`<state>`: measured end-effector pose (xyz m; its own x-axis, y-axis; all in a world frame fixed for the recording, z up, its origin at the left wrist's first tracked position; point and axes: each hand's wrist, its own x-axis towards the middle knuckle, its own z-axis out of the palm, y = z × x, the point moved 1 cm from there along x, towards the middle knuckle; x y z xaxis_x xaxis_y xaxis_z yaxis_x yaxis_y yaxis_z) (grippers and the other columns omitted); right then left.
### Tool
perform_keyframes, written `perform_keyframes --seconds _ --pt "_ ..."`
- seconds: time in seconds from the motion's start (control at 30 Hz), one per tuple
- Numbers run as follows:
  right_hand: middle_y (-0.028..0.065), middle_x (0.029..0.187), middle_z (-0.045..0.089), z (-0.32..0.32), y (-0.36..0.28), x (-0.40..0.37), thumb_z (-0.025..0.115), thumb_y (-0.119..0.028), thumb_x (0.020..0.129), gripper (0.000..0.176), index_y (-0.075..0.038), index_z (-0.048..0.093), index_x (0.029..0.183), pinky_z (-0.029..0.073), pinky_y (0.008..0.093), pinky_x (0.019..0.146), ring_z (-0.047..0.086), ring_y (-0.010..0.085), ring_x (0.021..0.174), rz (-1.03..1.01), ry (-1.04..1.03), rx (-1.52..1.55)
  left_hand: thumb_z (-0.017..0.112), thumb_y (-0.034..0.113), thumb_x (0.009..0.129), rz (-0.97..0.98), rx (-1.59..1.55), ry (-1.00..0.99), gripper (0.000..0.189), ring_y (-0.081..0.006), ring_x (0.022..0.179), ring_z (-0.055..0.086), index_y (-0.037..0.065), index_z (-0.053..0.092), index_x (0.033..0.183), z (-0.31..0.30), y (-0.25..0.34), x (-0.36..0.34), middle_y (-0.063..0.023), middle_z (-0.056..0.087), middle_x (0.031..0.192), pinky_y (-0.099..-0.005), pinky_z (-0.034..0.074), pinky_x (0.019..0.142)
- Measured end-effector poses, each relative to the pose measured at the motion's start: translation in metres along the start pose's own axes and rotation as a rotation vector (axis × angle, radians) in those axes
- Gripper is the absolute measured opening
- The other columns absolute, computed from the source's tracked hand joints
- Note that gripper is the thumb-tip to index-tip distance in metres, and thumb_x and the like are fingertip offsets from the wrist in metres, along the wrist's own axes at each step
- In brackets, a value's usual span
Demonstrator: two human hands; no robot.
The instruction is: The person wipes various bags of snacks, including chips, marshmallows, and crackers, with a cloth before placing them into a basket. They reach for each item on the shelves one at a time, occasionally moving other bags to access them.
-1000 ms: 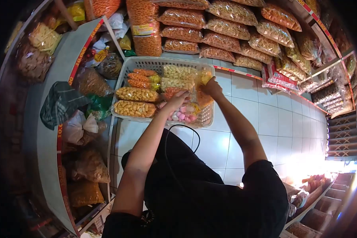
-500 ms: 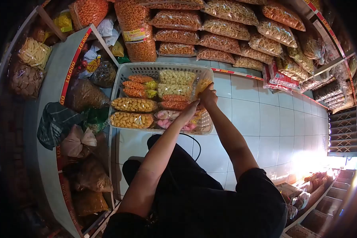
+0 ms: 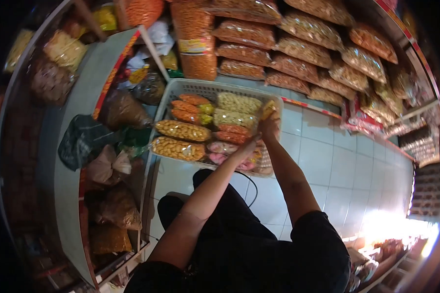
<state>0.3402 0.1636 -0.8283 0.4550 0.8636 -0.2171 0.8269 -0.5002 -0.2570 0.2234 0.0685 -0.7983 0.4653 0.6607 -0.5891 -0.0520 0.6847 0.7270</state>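
A pale plastic basket (image 3: 215, 88) holds rows of clear snack packs. At its right end, my right hand (image 3: 270, 126) grips a pack of yellow snacks (image 3: 268, 108) standing along the basket wall. My left hand (image 3: 253, 142) is just below, close against the right hand; its fingers are blurred and partly hidden. Beside the hands lie pale-green snack packs (image 3: 238, 103), orange-red packs (image 3: 233, 133) and pink packs (image 3: 223, 150). Farther left are orange packs (image 3: 186, 107) with yellow ends and two large packs of tan snacks (image 3: 178, 148).
Stacked snack bags (image 3: 298, 51) fill the shelf beyond the basket. A left shelf (image 3: 76, 195) carries a dark green cloth (image 3: 82, 141) and tied bags (image 3: 107, 166). White floor tiles (image 3: 327, 156) extend right, and a black cable (image 3: 253, 190) curves by my knees.
The view has shifted, so the basket and shelves appear farther right and slightly lower. Both hands stay at the basket's right end, with the right hand still on the yellow snack pack.
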Motion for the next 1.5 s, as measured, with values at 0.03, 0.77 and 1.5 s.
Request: perform_keyframes --seconds 0.03,0.77,1.5 --pt "0.0297 0.143 0.041 0.037 0.009 0.014 0.066 -0.039 0.089 0.091 -0.007 0.016 0.158 0.056 0.0456 0.087 0.063 0.0407 0.113 -0.008 0.045 -0.061 0.04 0.063 0.1 0.011 -0.01 0.027 0.065 -0.0231 0.126 0.051 0.019 0.044 0.148 0.001 -0.002 -0.003 -0.0049 0.049 0.146 -0.0455 0.037 0.104" --pt "0.0253 0.119 0.06 -0.083 -0.109 -0.071 0.064 -0.029 0.094 0.044 0.002 0.058 0.125 0.048 0.0458 0.093 0.06 0.0363 0.11 -0.672 0.556 0.654 0.056 0.046 0.1 0.929 -0.092 0.386 0.055 -0.0228 0.108 0.066 0.008 0.053 0.139 -0.156 0.191 -0.334 -0.0102 0.064 0.126 -0.0363 0.052 0.095" --pt "0.0251 0.137 0.055 -0.123 -0.722 -0.32 0.074 -0.055 0.085 0.091 0.007 0.04 0.142 0.041 0.0371 0.108 0.053 0.0326 0.128 -1.504 -0.519 0.913 0.034 0.052 0.102 1.068 0.173 1.434 0.064 -0.0258 0.125 0.048 0.005 0.048 0.143 -0.701 0.316 -0.574 -0.009 0.054 0.137 -0.0382 0.034 0.109"
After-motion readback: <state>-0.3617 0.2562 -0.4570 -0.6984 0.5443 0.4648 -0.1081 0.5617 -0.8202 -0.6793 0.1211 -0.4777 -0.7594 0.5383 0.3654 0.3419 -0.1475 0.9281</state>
